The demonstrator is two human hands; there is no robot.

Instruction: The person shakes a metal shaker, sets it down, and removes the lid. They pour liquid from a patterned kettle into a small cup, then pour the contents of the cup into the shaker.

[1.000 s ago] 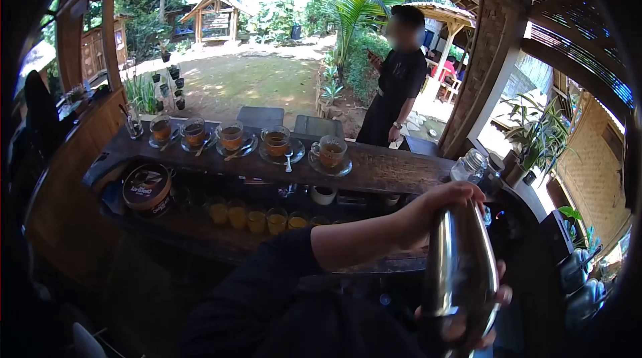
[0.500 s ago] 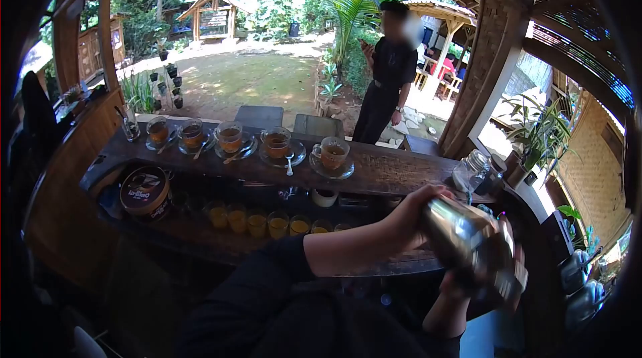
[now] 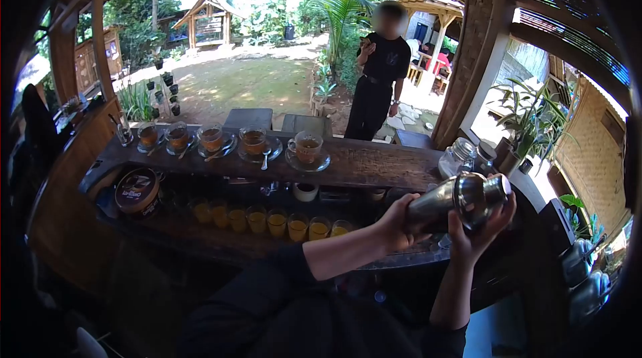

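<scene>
A metal cocktail shaker (image 3: 460, 199) is held over the right part of the counter, lying nearly level with its capped end to the right and slightly raised. My left hand (image 3: 398, 225) is closed around its base end. At the other end, my right hand (image 3: 483, 229) grips the shoulder and cap from below and behind. Some of the right fingers are hidden behind the metal. Just beyond the shaker, a glass jar (image 3: 457, 156) stands on the upper counter.
Several glass cups of brown drink, including one cup (image 3: 307, 148), line the upper counter (image 3: 381, 165) on saucers. Below, several glasses of orange drink (image 3: 277, 225) stand beside a round brown tub (image 3: 137, 192). Beyond the counter stands a person (image 3: 382, 70).
The shaker has swung from steeply tilted with its cap end down to nearly level, cap end up. Both hands moved with it. The person outside has turned towards the counter.
</scene>
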